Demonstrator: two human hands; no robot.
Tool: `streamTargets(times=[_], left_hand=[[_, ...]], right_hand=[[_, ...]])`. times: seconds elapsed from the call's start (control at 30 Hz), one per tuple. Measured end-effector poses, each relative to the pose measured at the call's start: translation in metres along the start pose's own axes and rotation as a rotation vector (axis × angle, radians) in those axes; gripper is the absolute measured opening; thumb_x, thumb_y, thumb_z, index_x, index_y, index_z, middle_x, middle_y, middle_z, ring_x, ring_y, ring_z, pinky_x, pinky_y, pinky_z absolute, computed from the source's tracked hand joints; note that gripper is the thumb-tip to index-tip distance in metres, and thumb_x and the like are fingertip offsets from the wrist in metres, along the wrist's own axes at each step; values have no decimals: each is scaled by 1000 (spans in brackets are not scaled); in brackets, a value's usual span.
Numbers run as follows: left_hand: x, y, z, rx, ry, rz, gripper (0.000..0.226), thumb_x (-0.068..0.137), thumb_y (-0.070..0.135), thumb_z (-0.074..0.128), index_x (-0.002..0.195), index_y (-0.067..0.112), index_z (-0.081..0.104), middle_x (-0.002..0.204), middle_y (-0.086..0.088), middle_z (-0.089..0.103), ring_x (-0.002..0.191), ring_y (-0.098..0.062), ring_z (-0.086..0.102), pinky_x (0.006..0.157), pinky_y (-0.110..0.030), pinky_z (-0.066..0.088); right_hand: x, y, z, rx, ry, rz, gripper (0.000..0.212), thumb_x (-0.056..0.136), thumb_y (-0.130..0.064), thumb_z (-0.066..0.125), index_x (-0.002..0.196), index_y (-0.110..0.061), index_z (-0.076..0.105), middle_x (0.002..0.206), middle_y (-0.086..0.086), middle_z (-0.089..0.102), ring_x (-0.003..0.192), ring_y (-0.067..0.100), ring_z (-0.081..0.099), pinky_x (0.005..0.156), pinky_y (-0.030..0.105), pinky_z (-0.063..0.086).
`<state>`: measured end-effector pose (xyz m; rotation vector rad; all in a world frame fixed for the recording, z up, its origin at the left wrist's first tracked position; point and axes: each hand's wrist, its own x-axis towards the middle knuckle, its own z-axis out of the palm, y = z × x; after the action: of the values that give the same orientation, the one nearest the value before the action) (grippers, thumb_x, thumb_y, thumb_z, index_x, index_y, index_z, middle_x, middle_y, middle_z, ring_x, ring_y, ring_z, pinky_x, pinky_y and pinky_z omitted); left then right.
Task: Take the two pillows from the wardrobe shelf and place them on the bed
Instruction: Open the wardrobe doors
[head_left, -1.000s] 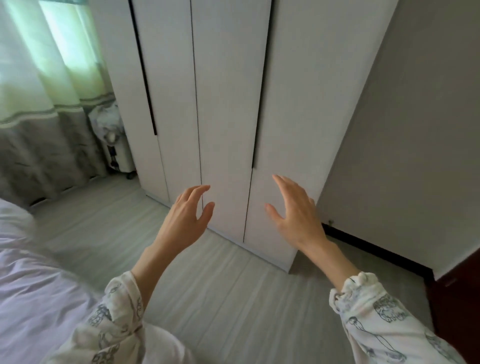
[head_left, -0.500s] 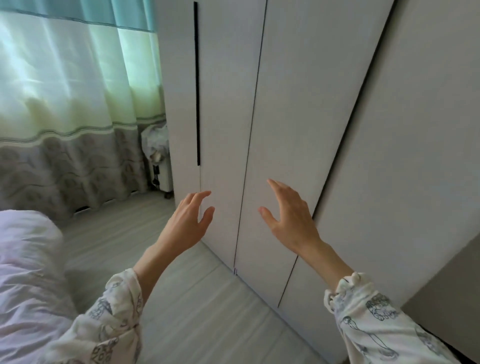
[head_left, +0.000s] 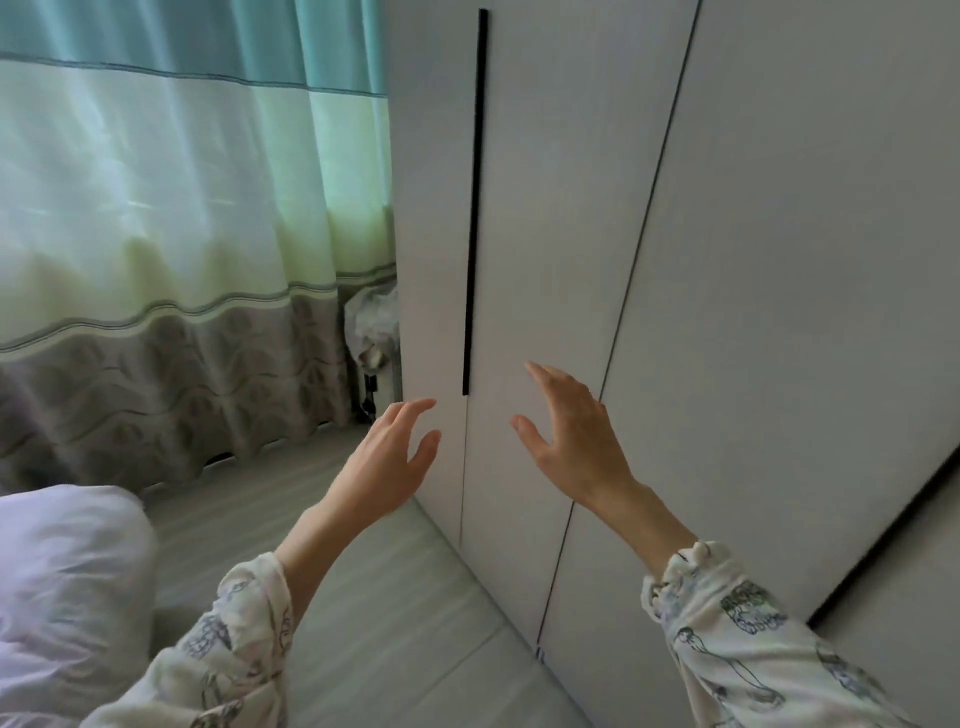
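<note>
The white wardrobe (head_left: 753, 260) fills the right half of the view with its doors closed, so the shelf and the pillows are hidden. A long black handle strip (head_left: 474, 208) runs down one door edge. My left hand (head_left: 387, 462) is raised in front of the doors just below that strip, fingers straight and empty. My right hand (head_left: 571, 436) is lifted beside it, fingers spread, close to the door panel and holding nothing. The bed (head_left: 62, 597) with its white cover lies at the lower left.
A green, white and grey curtain (head_left: 171, 234) hangs at the left. A small white appliance (head_left: 374, 332) stands in the corner between curtain and wardrobe. Grey wooden floor (head_left: 363, 597) runs between bed and wardrobe.
The view has swung left and closer to the wardrobe; the grey side wall has left the frame. Both hands stay raised and open, now nearer the left doors and handle strip.
</note>
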<state>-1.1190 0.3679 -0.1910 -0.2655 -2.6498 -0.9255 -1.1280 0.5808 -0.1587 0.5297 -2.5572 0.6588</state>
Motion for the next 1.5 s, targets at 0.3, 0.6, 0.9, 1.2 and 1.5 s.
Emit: streamTargets(times=[0.3, 0.6, 0.9, 1.2, 1.5], left_hand=[[145, -99, -21, -31, 33, -67, 42, 94, 31, 47, 135, 20, 44, 133, -1, 50, 100, -23, 60, 83, -24, 36], [278, -170, -7, -123, -33, 61, 42, 95, 28, 48, 135, 18, 45, 134, -3, 52, 122, -19, 49, 97, -26, 35], [423, -211, -6, -327, -215, 264, 37, 95, 20, 47, 132, 14, 47, 132, -3, 53, 119, -19, 50, 100, -37, 42], [546, -173, 6, -553, -378, 312, 47, 97, 20, 44, 143, 19, 33, 148, -3, 36, 133, -19, 39, 106, -32, 33], [603, -111, 12, -756, -212, 329, 52, 96, 6, 37, 146, 13, 23, 139, -8, 34, 118, -13, 42, 98, -25, 35]], right_hand=[[160, 28, 65, -10, 10, -3, 57, 93, -31, 52, 144, -17, 31, 148, 2, 37, 136, 18, 33, 108, 38, 27], [265, 45, 120, -123, 35, 50, 56, 93, -30, 52, 144, -15, 32, 147, 2, 38, 137, 17, 32, 110, 34, 26], [360, 45, 171, -258, 196, 266, 55, 94, -27, 51, 143, -11, 33, 149, 6, 36, 140, 20, 28, 115, 35, 18], [445, 63, 132, -733, 175, 305, 60, 95, -29, 43, 149, -17, 20, 159, 6, 13, 147, 22, 3, 116, 45, 1], [500, 97, 118, -1150, 110, 455, 101, 73, -56, 65, 149, -31, 4, 157, 10, -17, 140, 35, -24, 103, 67, -17]])
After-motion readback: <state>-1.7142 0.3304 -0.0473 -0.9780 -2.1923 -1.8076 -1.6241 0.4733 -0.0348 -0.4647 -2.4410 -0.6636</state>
